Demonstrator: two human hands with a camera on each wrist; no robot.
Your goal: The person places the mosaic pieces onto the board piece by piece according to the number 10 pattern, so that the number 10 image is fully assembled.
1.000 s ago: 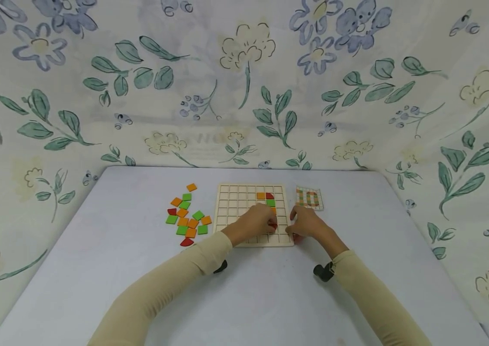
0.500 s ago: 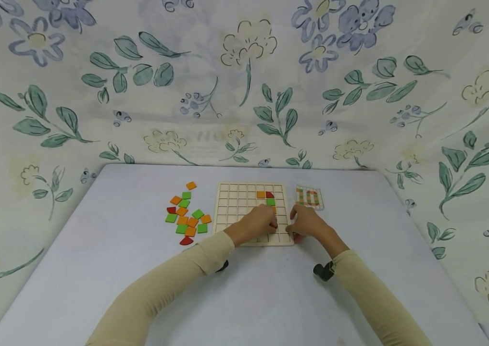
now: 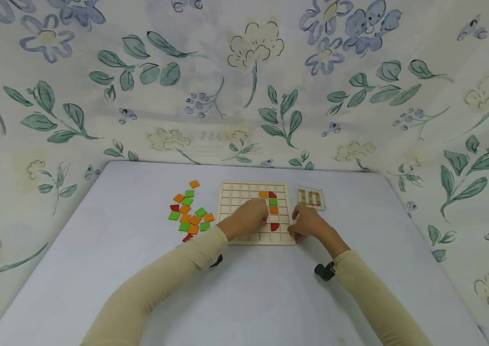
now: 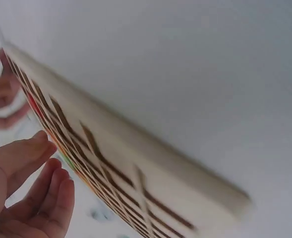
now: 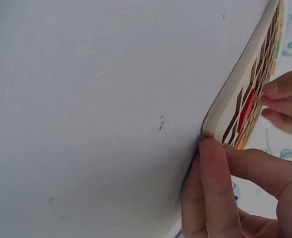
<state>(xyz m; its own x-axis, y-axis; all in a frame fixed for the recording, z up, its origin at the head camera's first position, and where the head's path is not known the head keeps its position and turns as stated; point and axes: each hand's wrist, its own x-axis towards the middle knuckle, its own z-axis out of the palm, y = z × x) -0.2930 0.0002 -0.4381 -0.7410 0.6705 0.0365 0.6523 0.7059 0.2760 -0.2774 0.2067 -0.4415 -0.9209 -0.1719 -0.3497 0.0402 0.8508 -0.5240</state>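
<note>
A pale wooden grid board (image 3: 232, 192) lies on the table. My left hand (image 3: 249, 216) hovers over its middle; in the left wrist view, the thumb and fingers (image 4: 61, 198) are apart with nothing between them. A red quarter-circle tile (image 3: 274, 226) sits in a cell just right of that hand. Farther up the same column are a green square tile (image 3: 273, 202), an orange square tile (image 3: 273, 210) and another red quarter-circle. My right hand (image 3: 307, 222) pinches the board's right edge near the near corner, as the right wrist view shows with thumb and fingers (image 5: 216, 168).
Several loose orange, green and red tiles (image 3: 185, 218) are scattered on the table left of the board. A small pattern card (image 3: 311, 198) with coloured squares lies beyond my right hand. The white table (image 3: 266, 298) ends at a flowered cloth wall (image 3: 209, 115) behind.
My left hand has let go of the red quarter-circle tile and drawn back to the left, uncovering it and the orange tile above. The right hand stays at the board's edge.
</note>
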